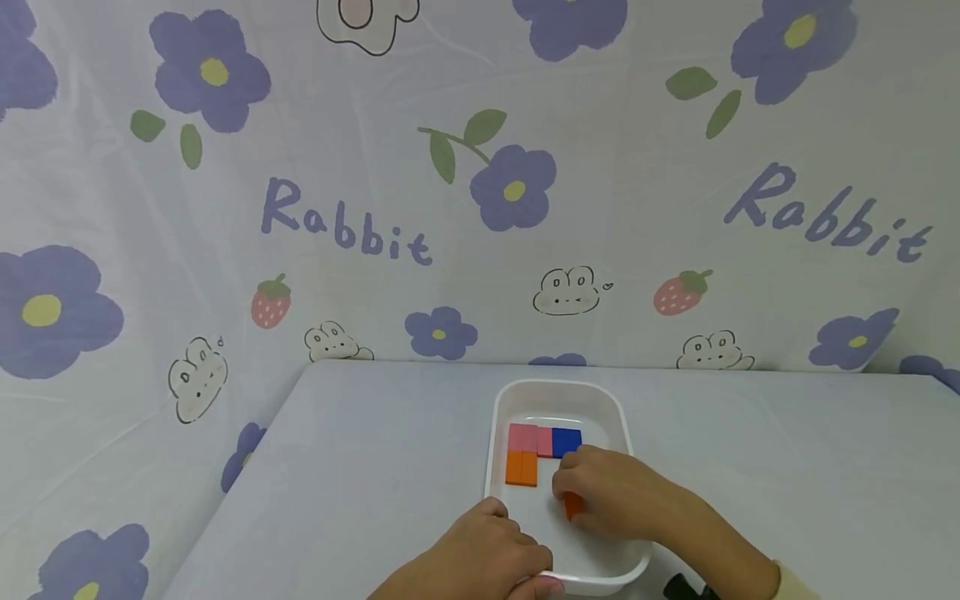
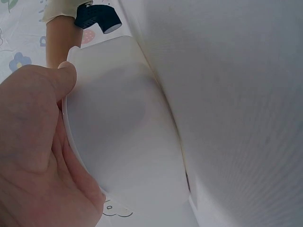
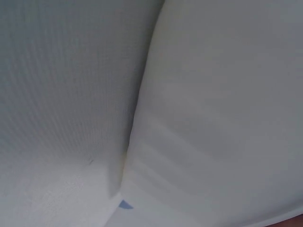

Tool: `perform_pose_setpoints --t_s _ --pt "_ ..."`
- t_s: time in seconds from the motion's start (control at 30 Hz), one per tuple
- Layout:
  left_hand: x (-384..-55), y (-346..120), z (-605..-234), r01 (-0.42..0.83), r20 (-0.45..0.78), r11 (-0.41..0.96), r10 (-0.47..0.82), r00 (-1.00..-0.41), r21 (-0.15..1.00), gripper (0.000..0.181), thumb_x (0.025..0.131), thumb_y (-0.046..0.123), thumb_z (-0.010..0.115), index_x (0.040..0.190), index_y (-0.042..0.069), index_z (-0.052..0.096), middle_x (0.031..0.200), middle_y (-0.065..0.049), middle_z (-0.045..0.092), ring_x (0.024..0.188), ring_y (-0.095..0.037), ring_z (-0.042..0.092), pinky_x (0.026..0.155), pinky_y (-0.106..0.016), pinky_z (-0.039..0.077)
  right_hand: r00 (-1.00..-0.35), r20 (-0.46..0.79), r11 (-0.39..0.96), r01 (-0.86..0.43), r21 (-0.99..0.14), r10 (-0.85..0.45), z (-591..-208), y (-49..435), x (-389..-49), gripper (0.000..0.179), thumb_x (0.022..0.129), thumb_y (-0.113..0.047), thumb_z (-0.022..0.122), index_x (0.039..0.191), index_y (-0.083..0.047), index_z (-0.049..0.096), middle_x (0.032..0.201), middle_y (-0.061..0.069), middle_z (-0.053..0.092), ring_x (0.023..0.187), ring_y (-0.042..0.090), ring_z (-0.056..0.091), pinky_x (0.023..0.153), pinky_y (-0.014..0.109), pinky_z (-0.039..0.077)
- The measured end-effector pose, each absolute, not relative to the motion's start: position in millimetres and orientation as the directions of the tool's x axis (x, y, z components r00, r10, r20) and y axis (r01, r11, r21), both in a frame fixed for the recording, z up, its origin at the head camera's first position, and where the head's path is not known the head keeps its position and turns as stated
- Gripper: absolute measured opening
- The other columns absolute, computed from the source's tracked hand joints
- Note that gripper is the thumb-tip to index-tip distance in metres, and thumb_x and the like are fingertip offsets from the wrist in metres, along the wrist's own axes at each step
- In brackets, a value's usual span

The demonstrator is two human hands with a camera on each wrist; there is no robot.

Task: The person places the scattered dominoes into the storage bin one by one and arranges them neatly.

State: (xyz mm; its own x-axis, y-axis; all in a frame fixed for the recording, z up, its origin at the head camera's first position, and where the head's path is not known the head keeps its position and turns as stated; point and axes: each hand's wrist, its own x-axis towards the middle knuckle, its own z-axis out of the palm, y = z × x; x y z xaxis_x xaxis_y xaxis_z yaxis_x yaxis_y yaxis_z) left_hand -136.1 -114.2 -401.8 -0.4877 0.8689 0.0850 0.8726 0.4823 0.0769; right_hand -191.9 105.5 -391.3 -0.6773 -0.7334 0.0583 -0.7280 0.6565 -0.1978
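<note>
A white rectangular tray with rounded corners (image 1: 491, 454) lies on the table. My left hand (image 1: 480, 552) grips its near left rim; in the left wrist view that hand (image 2: 35, 127) has its thumb over the edge beside the tray's outer wall (image 2: 123, 132). Inside the tray, my right hand (image 1: 618, 493) pinches a red-orange tile (image 1: 573, 505), partly hidden by the fingers. Farther in, pink tiles (image 1: 523, 438) and a blue tile (image 1: 567, 442) lie in a row, with orange tiles (image 1: 521, 468) touching below the row's left end. The right wrist view shows only the tray's outer wall (image 3: 222, 109).
The white tabletop (image 1: 360, 467) extends on both sides of the tray. Behind it hangs a cloth (image 1: 600, 108) printed with flowers and rabbits. A black object (image 1: 681, 587) is by the right forearm at the bottom edge.
</note>
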Motion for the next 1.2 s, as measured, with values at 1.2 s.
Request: perform_pose_setpoints --t_s 1.2 --pt "-136.0 -115.5 -405.1 0.891 0.171 0.454 0.876 -0.450 0.019 0.036 0.106 0.041 0.042 0.082 0.024 0.062 0.065 0.018 0.050 0.060 0.004 0.040 0.069 -0.020 0.030 -0.604 0.068 0.566 -0.775 -0.281 -0.794 -382.4 111.5 -165.8 0.009 0.083 -0.008 0.076 0.089 -0.014 0.072 0.080 -0.011 0.062 0.072 0.005 0.054 0.073 0.027 0.053"
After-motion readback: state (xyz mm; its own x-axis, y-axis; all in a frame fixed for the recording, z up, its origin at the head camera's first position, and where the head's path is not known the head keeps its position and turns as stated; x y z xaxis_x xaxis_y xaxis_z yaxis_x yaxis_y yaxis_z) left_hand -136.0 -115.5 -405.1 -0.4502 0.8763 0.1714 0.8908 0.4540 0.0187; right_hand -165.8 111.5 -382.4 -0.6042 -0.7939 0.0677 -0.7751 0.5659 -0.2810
